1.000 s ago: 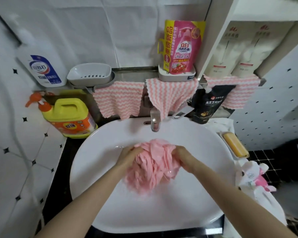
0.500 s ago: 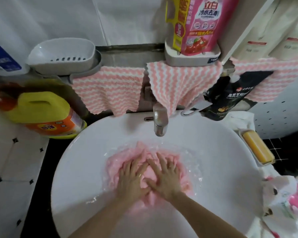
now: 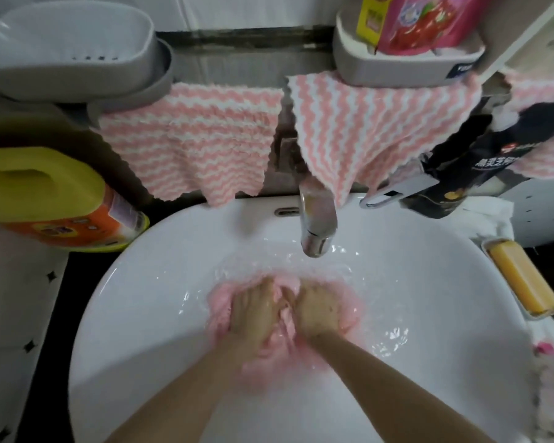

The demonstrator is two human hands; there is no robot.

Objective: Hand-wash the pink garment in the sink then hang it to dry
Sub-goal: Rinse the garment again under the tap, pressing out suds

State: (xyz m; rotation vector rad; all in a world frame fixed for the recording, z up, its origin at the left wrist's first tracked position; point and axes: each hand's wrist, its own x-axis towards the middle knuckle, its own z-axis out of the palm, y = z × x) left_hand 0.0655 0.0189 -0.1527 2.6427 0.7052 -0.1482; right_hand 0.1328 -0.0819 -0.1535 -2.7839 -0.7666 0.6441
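Change from half a second ago: both hands then lay flat on the pink garment [image 3: 220,302] with fingers spread. The fingers are now curled into the fabric, and the garment is bunched into a tighter mass under them. The view also sits closer to the sink [image 3: 147,314].

At the left, a yellow detergent jug [image 3: 45,199] lies on the dark worktop [image 3: 55,314], just beside the sink rim. The left hand [image 3: 253,310] is knuckles-up in the water, gripping a fold of the garment. The garment lies submerged in the middle of the basin, below and in front of the faucet [image 3: 317,225]. The right hand [image 3: 317,310] is in the same pose and grips the fabric on its own side. The two hands are close together, with a ridge of fabric gathered between them. Both forearms reach in from the lower edge of the view. The water surface around the hands is rippled. At the right, a yellow soap bar [image 3: 522,279] rests in its dish beside the rim.
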